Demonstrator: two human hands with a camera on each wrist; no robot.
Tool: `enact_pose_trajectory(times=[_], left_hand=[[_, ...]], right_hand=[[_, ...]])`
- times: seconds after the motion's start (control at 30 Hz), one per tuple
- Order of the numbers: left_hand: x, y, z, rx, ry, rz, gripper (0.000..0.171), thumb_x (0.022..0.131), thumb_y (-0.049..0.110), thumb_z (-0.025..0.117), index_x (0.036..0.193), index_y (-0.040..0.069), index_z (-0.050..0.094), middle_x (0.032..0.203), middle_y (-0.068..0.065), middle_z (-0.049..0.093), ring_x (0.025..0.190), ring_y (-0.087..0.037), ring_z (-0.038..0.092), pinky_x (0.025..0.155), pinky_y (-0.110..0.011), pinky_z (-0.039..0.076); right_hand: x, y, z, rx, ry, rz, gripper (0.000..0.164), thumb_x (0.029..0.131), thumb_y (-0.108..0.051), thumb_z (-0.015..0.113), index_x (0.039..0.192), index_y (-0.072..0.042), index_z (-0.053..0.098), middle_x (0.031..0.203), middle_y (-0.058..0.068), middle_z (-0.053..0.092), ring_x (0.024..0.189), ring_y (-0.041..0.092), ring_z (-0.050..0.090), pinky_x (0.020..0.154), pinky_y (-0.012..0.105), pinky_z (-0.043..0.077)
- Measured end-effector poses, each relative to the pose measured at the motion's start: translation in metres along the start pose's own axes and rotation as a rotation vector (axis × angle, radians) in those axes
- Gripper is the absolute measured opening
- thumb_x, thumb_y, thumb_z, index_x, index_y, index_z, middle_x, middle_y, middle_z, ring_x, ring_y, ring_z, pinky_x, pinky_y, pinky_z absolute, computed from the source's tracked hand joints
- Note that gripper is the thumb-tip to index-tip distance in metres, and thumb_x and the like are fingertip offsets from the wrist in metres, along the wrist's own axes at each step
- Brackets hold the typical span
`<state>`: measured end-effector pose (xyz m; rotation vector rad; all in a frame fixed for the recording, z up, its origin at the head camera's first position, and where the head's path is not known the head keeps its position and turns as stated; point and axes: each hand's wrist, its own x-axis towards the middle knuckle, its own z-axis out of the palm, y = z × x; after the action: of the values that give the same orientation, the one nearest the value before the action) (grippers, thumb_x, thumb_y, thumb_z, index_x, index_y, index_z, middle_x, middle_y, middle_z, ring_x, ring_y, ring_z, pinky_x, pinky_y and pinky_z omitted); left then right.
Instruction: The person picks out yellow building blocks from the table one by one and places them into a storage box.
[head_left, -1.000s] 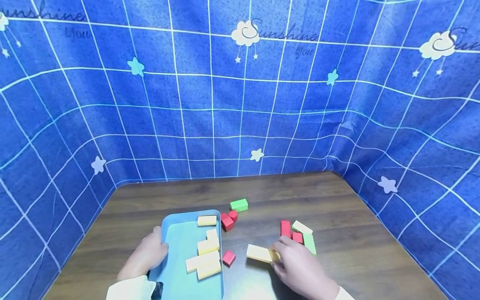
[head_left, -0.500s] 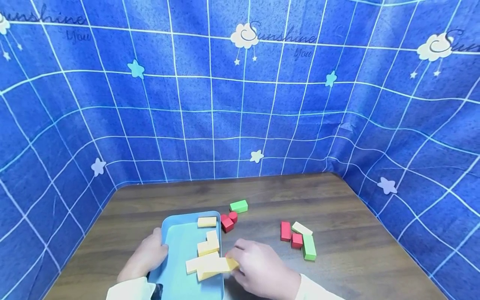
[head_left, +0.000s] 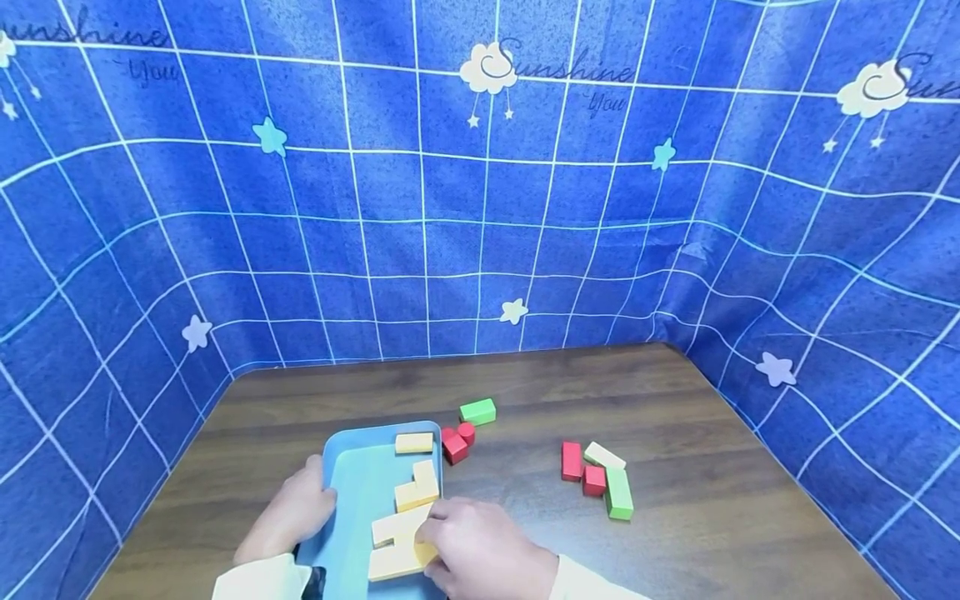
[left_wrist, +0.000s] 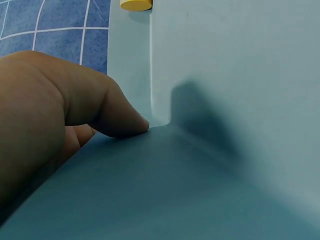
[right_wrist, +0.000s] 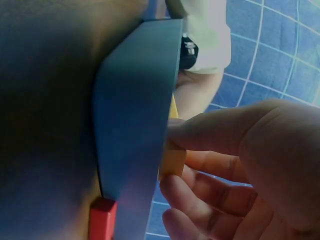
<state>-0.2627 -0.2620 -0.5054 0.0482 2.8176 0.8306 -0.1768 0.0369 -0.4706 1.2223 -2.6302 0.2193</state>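
At the left wall of a blue tray (head_left: pixel 348 479), my left hand (head_left: pixel 292 510) grips the rim. In the left wrist view the thumb (left_wrist: pixel 117 112) lies inside over the wall, the other fingers mostly hidden outside. My right hand (head_left: pixel 487 546) pinches a long yellow wooden block (head_left: pixel 390 564) between thumb and fingers, over the tray's right side. Its far end is seen from the right wrist as a yellow piece (right_wrist: pixel 172 162) just past the tray wall. Beside it lies another long yellow block (head_left: pixel 396 527); farther back are smaller yellow blocks (head_left: pixel 416 496) and a lone one (head_left: pixel 414 442).
Red blocks (head_left: pixel 455 448) sit against the tray's right wall, with a green block (head_left: pixel 477 412) behind. To the right, a red block (head_left: pixel 572 461), a red cube (head_left: pixel 594 480), a pale block (head_left: pixel 604 456) and a green block (head_left: pixel 618 493) cluster on the wooden table (head_left: pixel 690 500).
My right hand has carried the long yellow block leftward from the table to inside the tray. A small red block beside the tray is now hidden by that hand. The left hand stays put.
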Motion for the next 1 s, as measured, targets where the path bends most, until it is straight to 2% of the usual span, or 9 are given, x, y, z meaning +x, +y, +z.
enact_pose_trajectory(times=[0.1,0.23,0.47,0.63,0.73,0.87,1.0], left_hand=[[0.0,0.001,-0.001,0.005,0.005,0.003,0.063,0.1,0.01,0.045,0.147,-0.022,0.018,0.142,-0.046,0.043,0.127,-0.056,0.053,0.1,-0.069,0.046],[-0.001,0.002,-0.002,0.009,0.005,0.001,0.063,0.1,0.01,0.044,0.147,-0.023,0.018,0.142,-0.046,0.043,0.126,-0.056,0.053,0.099,-0.068,0.047],[-0.001,0.002,-0.001,0.017,-0.01,-0.007,0.066,0.102,0.011,0.045,0.149,-0.023,0.014,0.146,-0.048,0.037,0.134,-0.062,0.043,0.104,-0.071,0.043],[-0.002,0.002,0.0,0.006,-0.008,-0.014,0.064,0.101,0.011,0.044,0.149,-0.022,0.016,0.145,-0.046,0.04,0.131,-0.059,0.049,0.102,-0.071,0.044],[-0.002,0.001,0.0,-0.004,-0.002,-0.005,0.062,0.1,0.01,0.044,0.147,-0.021,0.019,0.14,-0.044,0.045,0.122,-0.053,0.057,0.099,-0.07,0.047],[-0.001,0.001,0.0,-0.009,0.007,0.008,0.06,0.1,0.01,0.045,0.146,-0.021,0.022,0.135,-0.041,0.051,0.112,-0.043,0.061,0.095,-0.067,0.05],[-0.001,0.0,0.0,-0.006,0.0,0.004,0.06,0.1,0.01,0.046,0.145,-0.021,0.022,0.135,-0.042,0.05,0.113,-0.044,0.061,0.095,-0.068,0.049]], right_hand=[[0.002,-0.001,0.004,-0.011,-0.019,-0.016,0.016,0.083,-0.032,0.083,0.095,-0.029,0.074,0.082,-0.018,0.056,0.076,-0.003,0.048,0.061,0.014,0.037],[0.002,-0.002,0.009,-0.05,0.001,-0.063,0.016,0.083,-0.032,0.083,0.098,-0.029,0.076,0.089,-0.018,0.065,0.082,0.0,0.052,0.066,0.013,0.041],[0.002,-0.002,0.015,-0.092,0.06,-0.104,0.015,0.078,-0.033,0.086,0.088,-0.034,0.075,0.085,-0.023,0.066,0.078,0.001,0.048,0.064,0.014,0.032],[0.002,-0.003,0.019,-0.079,0.043,-0.102,0.017,0.076,-0.034,0.086,0.082,-0.034,0.071,0.075,-0.024,0.059,0.073,0.002,0.038,0.065,0.016,0.027],[0.002,-0.003,0.022,-0.084,0.048,-0.105,0.018,0.074,-0.034,0.086,0.079,-0.034,0.068,0.072,-0.024,0.056,0.072,0.002,0.035,0.066,0.015,0.026],[0.002,-0.003,0.025,-0.075,0.049,-0.094,0.017,0.073,-0.031,0.086,0.078,-0.035,0.07,0.072,-0.024,0.057,0.073,0.002,0.034,0.066,0.015,0.026],[0.003,-0.003,0.024,-0.045,0.012,-0.076,0.014,0.076,-0.03,0.086,0.08,-0.036,0.074,0.076,-0.024,0.06,0.075,0.001,0.036,0.066,0.016,0.027]])
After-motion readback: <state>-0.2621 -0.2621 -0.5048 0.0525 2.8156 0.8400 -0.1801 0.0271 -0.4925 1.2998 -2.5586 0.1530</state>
